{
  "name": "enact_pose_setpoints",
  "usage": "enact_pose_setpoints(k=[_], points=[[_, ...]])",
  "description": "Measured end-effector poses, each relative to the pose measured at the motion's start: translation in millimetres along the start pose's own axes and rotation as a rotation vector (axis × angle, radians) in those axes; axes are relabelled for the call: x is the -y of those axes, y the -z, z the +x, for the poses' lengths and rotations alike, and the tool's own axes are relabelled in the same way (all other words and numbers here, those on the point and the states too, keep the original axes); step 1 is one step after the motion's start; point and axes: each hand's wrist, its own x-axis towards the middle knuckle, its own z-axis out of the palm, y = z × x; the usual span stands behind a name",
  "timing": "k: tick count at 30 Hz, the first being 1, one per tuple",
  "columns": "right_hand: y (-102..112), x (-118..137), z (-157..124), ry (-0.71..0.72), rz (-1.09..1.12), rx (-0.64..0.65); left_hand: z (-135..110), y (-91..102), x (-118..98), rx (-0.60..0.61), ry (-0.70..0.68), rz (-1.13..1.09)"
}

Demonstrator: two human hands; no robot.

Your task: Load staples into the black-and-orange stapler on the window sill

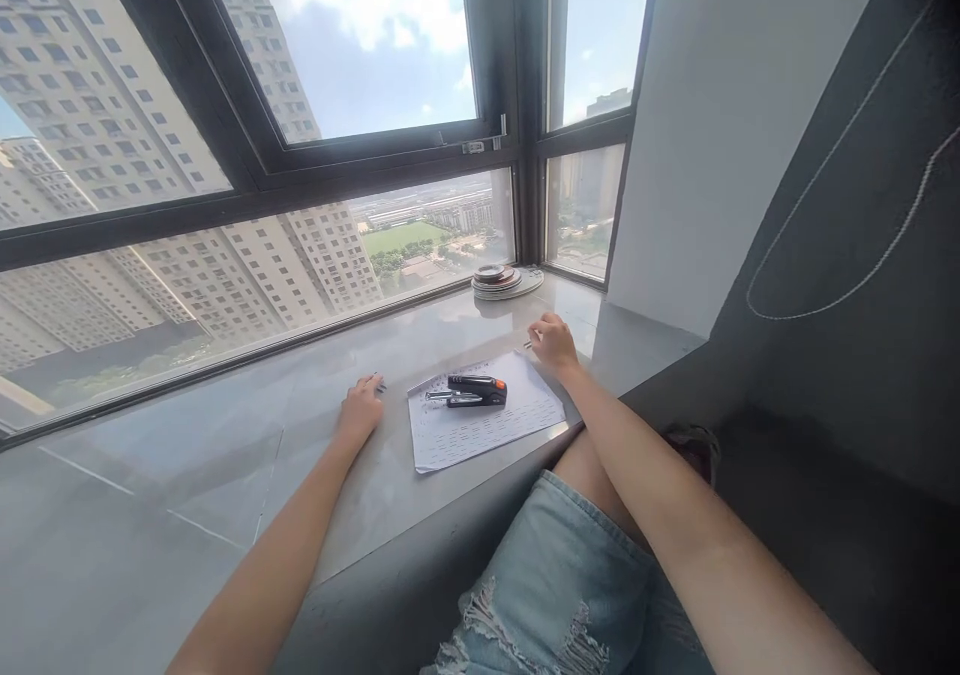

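Note:
A black stapler with an orange spot and a bare metal arm lies on printed paper sheets on the window sill; its parts are spread apart. To the left of the sheets, my left hand rests on the sill with its fingers curled; a small dark bit shows at the fingertips. My right hand is closed in a pinch above the sheets' far right corner. Something thin and dark sticks out from its fingers, too small to name. Neither hand touches the stapler.
A stack of plates stands in the far corner by the window. The grey sill ends at a front edge above my knees in denim shorts. A white beaded cord hangs at the right.

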Motion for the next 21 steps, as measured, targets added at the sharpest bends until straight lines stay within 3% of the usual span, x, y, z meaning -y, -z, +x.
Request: enact_pose_setpoints(k=[7,15,21], points=[[7,9,-12,0.058,0.109,0.056,-3,6.7,-4,-0.042,-0.065,-0.078],[-3,13,-15,-0.237,0.035,0.171,-8,14.5,-12,-0.019,-0.068,-0.011],[-13,4,-16,-0.213,-0.026,0.28,-7,11.0,-17,-0.025,-0.041,-0.015]])
